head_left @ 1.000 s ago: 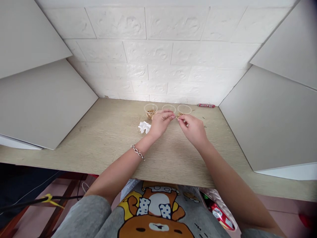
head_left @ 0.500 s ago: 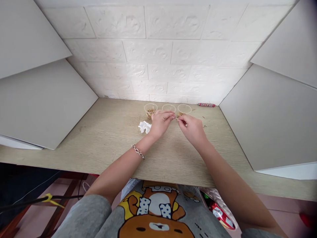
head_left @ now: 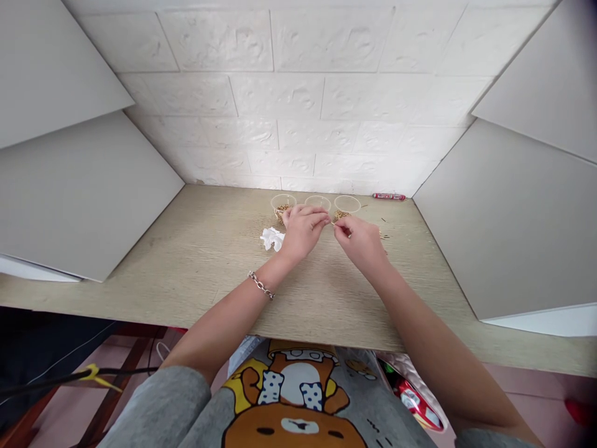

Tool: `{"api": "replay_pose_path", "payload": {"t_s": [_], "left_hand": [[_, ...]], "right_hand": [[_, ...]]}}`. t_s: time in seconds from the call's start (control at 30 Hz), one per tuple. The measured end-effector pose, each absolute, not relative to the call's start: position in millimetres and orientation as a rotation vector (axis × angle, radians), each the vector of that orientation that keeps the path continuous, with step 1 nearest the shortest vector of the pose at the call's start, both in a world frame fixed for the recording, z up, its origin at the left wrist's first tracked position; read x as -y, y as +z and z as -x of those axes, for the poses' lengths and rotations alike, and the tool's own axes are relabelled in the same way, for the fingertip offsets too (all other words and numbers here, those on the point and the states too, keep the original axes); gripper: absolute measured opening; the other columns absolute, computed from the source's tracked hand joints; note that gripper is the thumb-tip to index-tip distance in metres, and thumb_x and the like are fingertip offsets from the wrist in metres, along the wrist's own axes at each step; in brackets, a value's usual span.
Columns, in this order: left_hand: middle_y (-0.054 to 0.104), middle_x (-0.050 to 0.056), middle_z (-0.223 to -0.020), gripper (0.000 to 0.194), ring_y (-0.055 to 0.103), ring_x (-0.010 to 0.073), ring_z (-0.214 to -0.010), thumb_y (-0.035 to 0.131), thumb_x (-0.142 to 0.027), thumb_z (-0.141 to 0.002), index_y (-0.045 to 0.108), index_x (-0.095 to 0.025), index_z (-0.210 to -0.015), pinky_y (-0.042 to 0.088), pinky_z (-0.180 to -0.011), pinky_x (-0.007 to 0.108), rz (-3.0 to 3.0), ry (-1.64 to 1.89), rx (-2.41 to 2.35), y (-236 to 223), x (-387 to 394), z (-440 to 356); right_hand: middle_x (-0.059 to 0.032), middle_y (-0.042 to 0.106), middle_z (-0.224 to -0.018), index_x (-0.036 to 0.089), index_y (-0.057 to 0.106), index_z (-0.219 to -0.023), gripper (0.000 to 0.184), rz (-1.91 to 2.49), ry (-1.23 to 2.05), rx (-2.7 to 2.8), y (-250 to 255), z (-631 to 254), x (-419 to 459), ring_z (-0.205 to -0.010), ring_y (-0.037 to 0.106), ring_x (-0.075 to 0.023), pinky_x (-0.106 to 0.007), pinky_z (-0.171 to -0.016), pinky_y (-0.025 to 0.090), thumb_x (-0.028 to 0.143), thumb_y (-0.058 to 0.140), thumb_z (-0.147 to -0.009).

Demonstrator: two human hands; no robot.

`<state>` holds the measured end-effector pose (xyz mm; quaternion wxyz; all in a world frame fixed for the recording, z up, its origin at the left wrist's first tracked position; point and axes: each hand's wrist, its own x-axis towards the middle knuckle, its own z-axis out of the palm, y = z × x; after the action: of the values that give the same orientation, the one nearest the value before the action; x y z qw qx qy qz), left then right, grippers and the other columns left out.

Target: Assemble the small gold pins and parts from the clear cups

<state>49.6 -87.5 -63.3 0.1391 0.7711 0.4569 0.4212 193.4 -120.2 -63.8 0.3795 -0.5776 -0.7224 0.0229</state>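
My left hand (head_left: 305, 229) and my right hand (head_left: 359, 238) meet fingertip to fingertip above the table, both closed in a pinch. A thin gold-coloured pin-like piece (head_left: 333, 223) shows between them, its end in my right fingertips. What my left fingers pinch is too small to make out. Behind the hands stand three clear round tubs: the left tub (head_left: 278, 203) holds many small gold pieces, the middle tub (head_left: 318, 200) is partly hidden by my left hand, and the right tub (head_left: 347, 203) also holds gold pieces. Crumpled white tissue (head_left: 272, 239) lies beside my left wrist.
Several thin gold pieces (head_left: 384, 236) lie loose on the wooden table (head_left: 209, 249), right of my right hand. A red wrapped stick (head_left: 388, 196) lies against the white brick-patterned wall (head_left: 298, 93). Grey panels (head_left: 84, 199) enclose the table on both sides.
Hardly anything differs. Both hands keep their pinch at the same spot, with only a slight shift of the right hand to the left.
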Motion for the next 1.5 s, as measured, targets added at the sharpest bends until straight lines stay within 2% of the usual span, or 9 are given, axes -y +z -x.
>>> {"api": "replay_pose_path", "payload": {"t_s": [0.4,0.7,0.93,1.03,1.2,1.33,1.5], "left_hand": [[0.069,0.0,-0.099,0.015,0.051,0.0216,-0.102,0.058,-0.028,-0.082,0.072,-0.028,-0.077,0.022,-0.098,0.043,-2.168,1.202,-1.314,-63.0,86.7,-49.7],[0.07,0.002,-0.096,0.014,0.054,0.0216,-0.101,0.059,-0.026,-0.081,0.073,-0.025,-0.079,0.033,-0.096,0.041,-2.084,1.186,-1.224,-63.4,82.7,-49.1],[0.07,0.002,-0.09,0.014,0.057,0.0215,-0.094,0.059,-0.024,-0.078,0.073,-0.025,-0.074,0.038,-0.092,0.041,-2.079,1.072,-1.237,-62.0,78.6,-46.9],[0.07,0.002,-0.086,0.014,0.056,0.022,-0.092,0.06,-0.024,-0.076,0.073,-0.025,-0.071,0.039,-0.091,0.042,-2.118,0.991,-1.265,-60.4,75.5,-44.3],[0.069,0.003,-0.083,0.016,0.059,0.0196,-0.085,0.058,-0.024,-0.075,0.072,-0.022,-0.071,0.043,-0.084,0.037,-2.11,0.901,-1.255,-58.3,72.1,-41.4],[0.068,0.004,-0.083,0.016,0.06,0.0202,-0.084,0.058,-0.026,-0.076,0.072,-0.018,-0.073,0.043,-0.082,0.037,-2.001,0.852,-1.283,-57.1,73.1,-41.1],[0.068,0.005,-0.079,0.016,0.06,0.021,-0.079,0.059,-0.023,-0.076,0.07,-0.013,-0.075,0.043,-0.076,0.035,-1.839,0.826,-1.292,-57.4,74.5,-41.5]], "right_hand": [[-0.0032,0.063,-0.065,0.02,0.06,-0.068,0.017,1.458,0.086,1.8,-64.4,-192.6,119.8,-0.06,0.055,-0.0158,-0.029,-0.062,0.04,0.022,0.047,-0.077],[-0.0034,0.064,-0.066,0.019,0.062,-0.069,0.016,1.459,0.135,1.774,-63.7,-193.7,120.7,-0.062,0.058,-0.0165,-0.029,-0.063,0.042,0.023,0.048,-0.078],[0.0007,0.062,-0.053,0.018,0.062,-0.066,0.016,1.544,0.594,1.589,-61.5,-192.6,119.9,-0.054,0.061,-0.0157,-0.028,-0.056,0.045,0.027,0.051,-0.075],[-0.0006,0.064,-0.056,0.017,0.062,-0.065,0.015,1.525,0.78,1.526,-63.7,-192.2,116.4,-0.051,0.061,-0.0146,-0.026,-0.052,0.046,0.026,0.053,-0.073],[-0.0023,0.065,-0.06,0.016,0.061,-0.065,0.014,1.448,0.982,1.409,-66.3,-191.7,112.9,-0.05,0.061,-0.0138,-0.025,-0.049,0.047,0.027,0.057,-0.071],[-0.0023,0.065,-0.061,0.016,0.061,-0.065,0.013,1.469,0.994,1.388,-64.2,-190.0,114.7,-0.051,0.061,-0.0132,-0.025,-0.052,0.047,0.027,0.057,-0.071],[-0.0021,0.065,-0.059,0.015,0.062,-0.068,0.015,1.561,0.829,1.453,-60.3,-186.5,119.1,-0.054,0.061,-0.014,-0.025,-0.054,0.045,0.027,0.055,-0.073]]}}
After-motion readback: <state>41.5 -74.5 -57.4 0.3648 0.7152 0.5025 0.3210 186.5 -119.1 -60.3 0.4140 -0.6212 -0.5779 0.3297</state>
